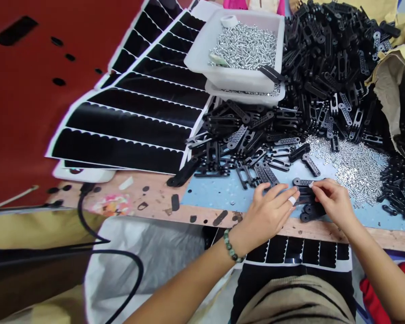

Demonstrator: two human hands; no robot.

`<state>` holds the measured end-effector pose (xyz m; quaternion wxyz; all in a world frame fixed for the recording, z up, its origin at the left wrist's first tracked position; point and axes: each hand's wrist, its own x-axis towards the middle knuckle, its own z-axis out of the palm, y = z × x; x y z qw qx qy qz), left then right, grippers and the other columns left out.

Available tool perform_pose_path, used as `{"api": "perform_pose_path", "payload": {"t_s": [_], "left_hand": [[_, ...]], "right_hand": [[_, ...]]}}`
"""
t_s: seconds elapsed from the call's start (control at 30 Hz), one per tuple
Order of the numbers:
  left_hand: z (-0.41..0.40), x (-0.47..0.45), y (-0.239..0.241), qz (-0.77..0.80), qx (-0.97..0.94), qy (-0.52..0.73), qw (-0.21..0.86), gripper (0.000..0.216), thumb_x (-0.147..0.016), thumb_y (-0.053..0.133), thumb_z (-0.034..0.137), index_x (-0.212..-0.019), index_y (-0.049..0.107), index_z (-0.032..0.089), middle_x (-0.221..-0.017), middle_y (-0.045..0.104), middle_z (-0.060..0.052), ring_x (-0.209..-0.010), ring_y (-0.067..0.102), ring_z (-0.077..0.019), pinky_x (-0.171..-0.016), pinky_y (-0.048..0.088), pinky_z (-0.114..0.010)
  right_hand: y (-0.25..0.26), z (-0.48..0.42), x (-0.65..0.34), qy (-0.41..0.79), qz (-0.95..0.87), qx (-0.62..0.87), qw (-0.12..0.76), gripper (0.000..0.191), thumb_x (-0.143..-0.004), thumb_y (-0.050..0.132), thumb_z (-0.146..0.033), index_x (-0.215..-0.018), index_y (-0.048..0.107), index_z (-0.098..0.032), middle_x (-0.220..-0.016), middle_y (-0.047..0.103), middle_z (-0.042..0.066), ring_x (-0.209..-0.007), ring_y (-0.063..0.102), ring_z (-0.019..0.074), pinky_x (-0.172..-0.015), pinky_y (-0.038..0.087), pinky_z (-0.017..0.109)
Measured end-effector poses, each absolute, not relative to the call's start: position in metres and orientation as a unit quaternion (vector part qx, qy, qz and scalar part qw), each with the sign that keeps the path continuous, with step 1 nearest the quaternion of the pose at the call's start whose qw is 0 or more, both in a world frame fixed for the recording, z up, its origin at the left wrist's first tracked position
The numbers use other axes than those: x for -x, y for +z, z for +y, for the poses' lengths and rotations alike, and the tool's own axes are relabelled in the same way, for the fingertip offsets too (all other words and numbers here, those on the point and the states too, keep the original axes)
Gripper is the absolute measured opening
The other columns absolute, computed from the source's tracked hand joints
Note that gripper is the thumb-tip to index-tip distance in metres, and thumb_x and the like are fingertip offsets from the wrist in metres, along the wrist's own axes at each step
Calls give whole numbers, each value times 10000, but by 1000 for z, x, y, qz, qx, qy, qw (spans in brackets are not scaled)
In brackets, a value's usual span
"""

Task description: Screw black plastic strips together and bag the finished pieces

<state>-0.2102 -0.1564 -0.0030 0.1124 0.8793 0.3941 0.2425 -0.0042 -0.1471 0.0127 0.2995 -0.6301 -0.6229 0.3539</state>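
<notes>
Several black plastic link pieces (305, 191) lie side by side at the table's front edge, between my two hands. My left hand (267, 212) is palm down with its fingers stretched out, the fingertips at the left ends of these pieces. White tape (292, 200) wraps one of its fingers. Over the right part of the same row, my right hand (335, 203) has thumb and forefinger pinched together; whatever is between them is too small to make out. Another black piece with rounded ends (308, 213) lies just below, partly covered by my right hand.
A white plastic tub (202, 58) of silver screws stands at the back. Black link pieces (340, 49) are heaped beside it. Loose screws and nuts (361, 166) and small black parts (403, 186) lie to the right. Black sticker sheets (131, 121) cover the left; a cable (83, 211) hangs there.
</notes>
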Motion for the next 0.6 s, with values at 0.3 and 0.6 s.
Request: {"api": "perform_pose_path", "payload": {"t_s": [0.3, 0.6], "left_hand": [[-153, 201, 4, 410, -874, 230, 120, 261, -949, 485, 218, -1183, 600, 202, -1091, 674, -34, -1065, 538, -212, -994, 260, -432], [-149, 203, 17, 419, -852, 259, 177, 248, -914, 459, 208, -1068, 652, 211, -1209, 593, -73, -1094, 483, -252, -977, 320, -462]], "right_hand": [[10, -146, 1, 260, -670, 660, 219, 178, -842, 586, -325, -980, 573, -214, -736, 580, 22, -618, 547, 168, -608, 460, 317], [37, -149, 3, 354, -761, 459, 291, 121, -905, 519, -268, -951, 629, -251, -894, 640, 43, -850, 606, 187, -764, 512, 360]]}}
